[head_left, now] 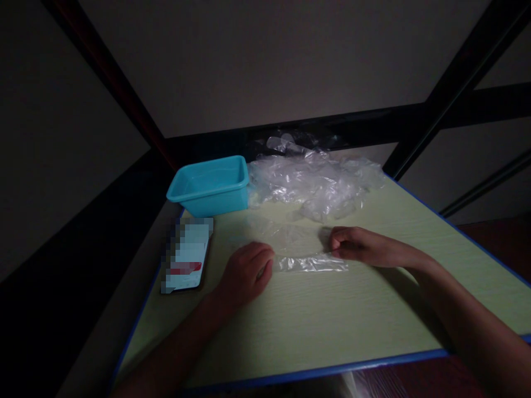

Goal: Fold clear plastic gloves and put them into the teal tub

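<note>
A pale surface [290, 326] with a blue edge is dimly lit. Along its far side, a loose pile [311, 177] of crumpled clear plastic is heaped, with a turquoise tub [219, 196] placed at its left. Nearer, around the middle of the surface, a clear film [296, 235] is spread between two hands. It can be judged very light, limp and slippery, easily wrinkled or torn, and apt to cling to itself. It is best taken by its edges or corners, pinched gently between thumb and fingertips, with an even, mild pull from both sides. The film is colourless and almost lost where it is smooth, the surface being seen through it; along its near side a creased strip [311, 263] is picked out by bright glints. The film's left end is pinched in the curled left hand [249, 273], its right end in the closed right hand [352, 243]; the exact fingertip contact is partly hidden.
</note>
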A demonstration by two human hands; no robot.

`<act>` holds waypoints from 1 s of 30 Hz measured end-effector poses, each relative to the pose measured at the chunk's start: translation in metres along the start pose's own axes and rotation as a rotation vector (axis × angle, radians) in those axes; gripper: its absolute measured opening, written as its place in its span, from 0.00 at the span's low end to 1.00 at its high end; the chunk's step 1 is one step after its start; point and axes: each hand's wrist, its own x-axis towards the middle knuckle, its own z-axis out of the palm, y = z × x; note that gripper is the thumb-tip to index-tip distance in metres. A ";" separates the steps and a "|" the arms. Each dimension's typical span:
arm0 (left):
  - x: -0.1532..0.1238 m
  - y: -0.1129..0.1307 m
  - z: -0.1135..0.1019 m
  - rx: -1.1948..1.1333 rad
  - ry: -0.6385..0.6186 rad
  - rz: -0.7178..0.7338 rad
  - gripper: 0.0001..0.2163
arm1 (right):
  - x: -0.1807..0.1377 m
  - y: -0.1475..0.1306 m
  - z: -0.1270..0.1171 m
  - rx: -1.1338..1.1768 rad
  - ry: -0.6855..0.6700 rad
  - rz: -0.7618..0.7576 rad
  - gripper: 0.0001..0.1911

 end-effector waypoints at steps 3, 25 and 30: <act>-0.001 0.009 0.002 -0.018 -0.083 0.060 0.08 | -0.001 -0.005 -0.001 0.004 -0.032 0.002 0.09; -0.008 0.037 0.010 -0.020 -0.598 0.042 0.34 | -0.003 -0.010 0.001 -0.023 -0.040 -0.060 0.09; -0.005 0.037 0.008 -0.011 -0.620 0.048 0.32 | -0.006 -0.004 -0.005 -0.077 -0.069 -0.069 0.07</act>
